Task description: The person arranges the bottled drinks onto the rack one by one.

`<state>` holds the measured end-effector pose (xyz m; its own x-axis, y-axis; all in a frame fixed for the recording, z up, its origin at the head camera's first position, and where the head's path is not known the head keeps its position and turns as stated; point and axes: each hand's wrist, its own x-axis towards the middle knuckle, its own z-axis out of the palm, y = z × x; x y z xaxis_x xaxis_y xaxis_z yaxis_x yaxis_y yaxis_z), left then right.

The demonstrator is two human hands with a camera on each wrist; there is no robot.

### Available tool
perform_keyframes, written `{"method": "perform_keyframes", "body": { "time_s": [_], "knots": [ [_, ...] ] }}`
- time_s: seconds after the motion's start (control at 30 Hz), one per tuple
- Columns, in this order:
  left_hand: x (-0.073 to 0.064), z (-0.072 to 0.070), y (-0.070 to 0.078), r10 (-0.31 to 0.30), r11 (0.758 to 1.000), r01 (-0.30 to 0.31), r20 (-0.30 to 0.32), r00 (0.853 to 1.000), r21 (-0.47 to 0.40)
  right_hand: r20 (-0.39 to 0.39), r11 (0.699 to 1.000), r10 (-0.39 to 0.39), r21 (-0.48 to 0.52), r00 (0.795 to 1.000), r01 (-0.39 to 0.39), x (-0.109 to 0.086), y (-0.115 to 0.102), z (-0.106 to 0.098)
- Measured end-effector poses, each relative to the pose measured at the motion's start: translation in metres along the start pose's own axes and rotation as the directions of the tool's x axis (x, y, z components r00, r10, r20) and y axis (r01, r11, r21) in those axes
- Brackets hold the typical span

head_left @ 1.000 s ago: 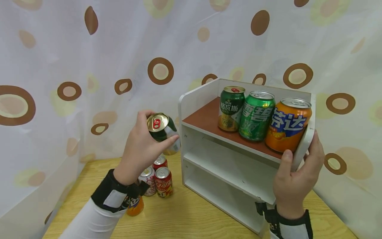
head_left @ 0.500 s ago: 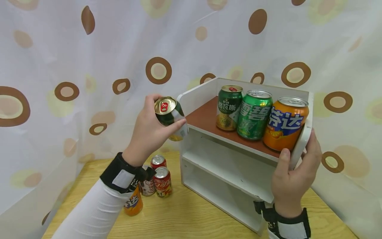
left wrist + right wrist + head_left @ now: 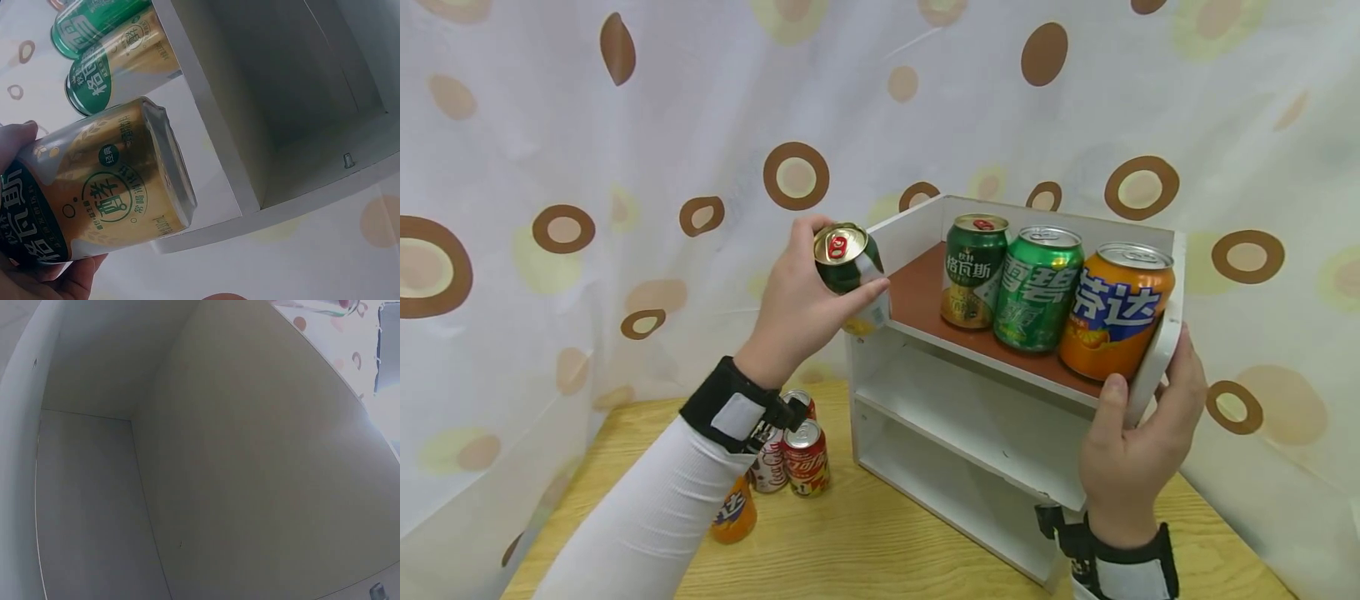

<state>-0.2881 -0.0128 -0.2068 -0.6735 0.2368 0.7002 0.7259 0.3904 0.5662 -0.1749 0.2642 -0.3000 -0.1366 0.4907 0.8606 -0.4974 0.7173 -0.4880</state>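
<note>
My left hand [image 3: 805,304] grips a green and gold drink can [image 3: 867,273] by its sides, the red-tabbed lid tilted toward me. The can overlaps the left front corner of the white shelf unit [image 3: 868,367], and the left wrist view shows its gold base [image 3: 169,165] beside the unit's edge. On the brown top board a matching can [image 3: 973,275], a green can [image 3: 1039,287] and an orange can [image 3: 1116,312] stand in a row. My right hand [image 3: 1142,442] holds the unit's right side panel, thumb in front and fingers behind.
Several cans stand on the wooden table [image 3: 865,542] at lower left: a red one [image 3: 807,458], a white and red one [image 3: 769,462], another red one behind, and an orange one [image 3: 733,512] partly under my left forearm. A patterned curtain [image 3: 715,100] hangs behind.
My left hand has carried the green and gold can up and to the right, from beside the unit to the top board's left edge. The right hand keeps its hold on the side panel.
</note>
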Motion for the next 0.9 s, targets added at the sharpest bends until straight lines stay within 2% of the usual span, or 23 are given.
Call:
{"method": "perform_keyframes", "body": {
  "time_s": [0.23, 0.53, 0.9],
  "knots": [
    [0.007, 0.009, -0.001, 0.004, 1.0, -0.004, 0.005, 1.0, -0.003, -0.002, 1.0, 0.0, 0.001, 1.0, 0.0, 0.0, 0.0, 0.0],
    [0.008, 0.019, -0.007, 0.005, 1.0, -0.005, 0.0, 1.0, 0.008, 0.005, 1.0, -0.009, 0.018, 1.0, 0.009, 0.0, 0.001, 0.0],
    [0.01, 0.023, -0.011, -0.038, 0.999, 0.038, -0.017, 0.999, 0.003, 0.005, 1.0, -0.011, 0.027, 1.0, 0.011, 0.0, 0.003, 0.0]
  ]
}}
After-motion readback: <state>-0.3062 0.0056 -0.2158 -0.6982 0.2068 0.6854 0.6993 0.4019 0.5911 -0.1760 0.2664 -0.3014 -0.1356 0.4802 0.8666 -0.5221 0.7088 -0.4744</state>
